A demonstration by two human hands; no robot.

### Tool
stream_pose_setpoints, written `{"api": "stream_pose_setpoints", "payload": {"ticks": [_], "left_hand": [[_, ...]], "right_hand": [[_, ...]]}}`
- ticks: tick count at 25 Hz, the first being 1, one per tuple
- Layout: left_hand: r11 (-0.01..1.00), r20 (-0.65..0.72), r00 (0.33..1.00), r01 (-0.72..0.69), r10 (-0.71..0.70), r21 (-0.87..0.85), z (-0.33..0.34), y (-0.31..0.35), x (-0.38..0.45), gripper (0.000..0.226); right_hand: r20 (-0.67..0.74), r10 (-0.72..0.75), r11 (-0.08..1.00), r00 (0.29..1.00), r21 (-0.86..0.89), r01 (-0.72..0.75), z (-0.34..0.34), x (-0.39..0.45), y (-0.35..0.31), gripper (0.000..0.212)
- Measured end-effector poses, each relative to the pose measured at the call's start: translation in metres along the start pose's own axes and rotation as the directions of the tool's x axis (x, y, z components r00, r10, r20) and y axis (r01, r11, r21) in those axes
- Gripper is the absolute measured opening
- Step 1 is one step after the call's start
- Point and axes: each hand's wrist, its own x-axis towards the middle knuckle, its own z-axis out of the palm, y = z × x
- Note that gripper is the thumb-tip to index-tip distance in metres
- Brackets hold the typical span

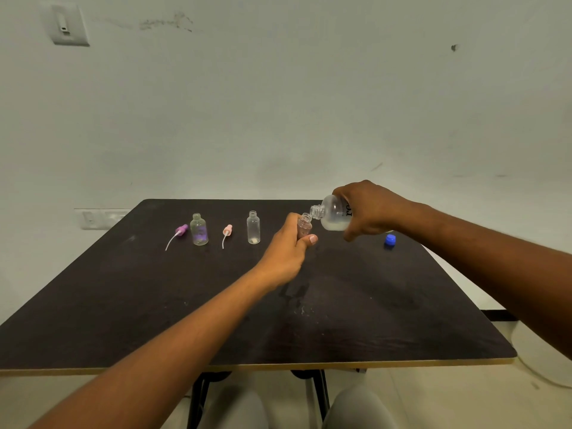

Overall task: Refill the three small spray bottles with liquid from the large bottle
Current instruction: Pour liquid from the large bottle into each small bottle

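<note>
Closest to the camera were 2 knees under the near edge of the dark table, with some wet-looking smears on the top just ahead of them, so probably some dripping going on.

Further in, the left hand was wrapped round the third small bottle, thumb across the front, holding it tilted a bit toward the right. My guess is that's so its open neck meets the pour halfway instead of making the big one do all the tipping. The right hand came from above, fingers curled over the large bottle, which was tipped nearly sideways with its mouth right at the small bottle's mouth. Milky liquid sat pooled in its lower side, not much left by the look of it. Couldn't tell if anything was actually flowing yet.

Off to the right sat the blue cap, parked well out of the way.

Left along the back row stood 2 more small bottles, both uncapped: the clear one and the purple-tinted one, each with its sprayer lying beside it, the pink sprayer and the purple sprayer. Nothing blocked the pour; the tiny neck was the real hassle.
</note>
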Motion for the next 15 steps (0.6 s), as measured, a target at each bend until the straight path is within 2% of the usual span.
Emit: {"api": "stream_pose_setpoints", "payload": {"ticks": [15], "left_hand": [[0.999,0.004,1.0,0.022,-0.022,-0.047,0.006,-0.004,0.002,0.017]], "right_hand": [[0.076,0.004,0.998,0.997,-0.06,0.0,-0.012,0.003,-0.005,0.073]]}}
